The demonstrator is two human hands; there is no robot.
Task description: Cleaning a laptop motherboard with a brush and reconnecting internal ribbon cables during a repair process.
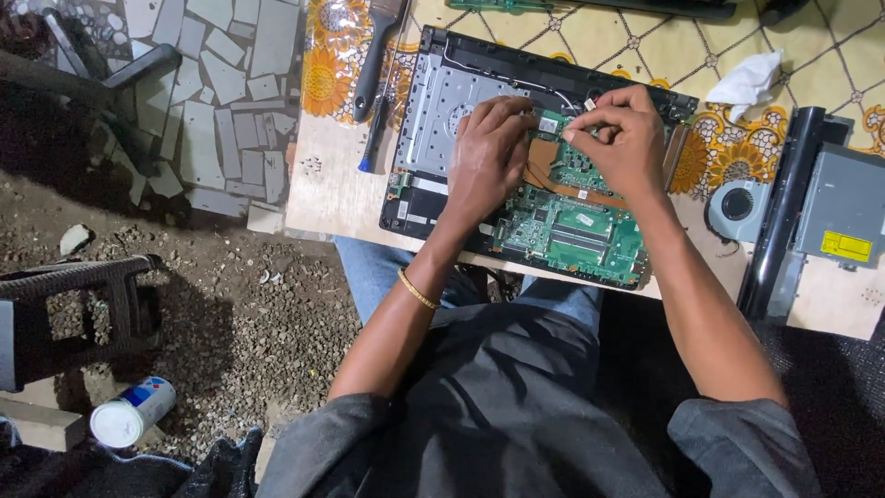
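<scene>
**Colours and patterns at the workbench**

Green circuit board (572,226) with copper-orange strip, set in a black laptop base (433,198); silver-grey metal plate (441,111). Cream tablecloth (664,46) with diamond grid and orange sunflowers. White tissue (749,80). Gold bangle (417,290). Grey drive (843,207), yellow label.

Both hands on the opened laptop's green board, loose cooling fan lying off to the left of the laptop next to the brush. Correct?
Not quite. The cooling fan lies to the right of the opened laptop, beside the black bar, not by the brush. The head view shows it. The rest holds: left hand and right hand are both on the green board.
</scene>
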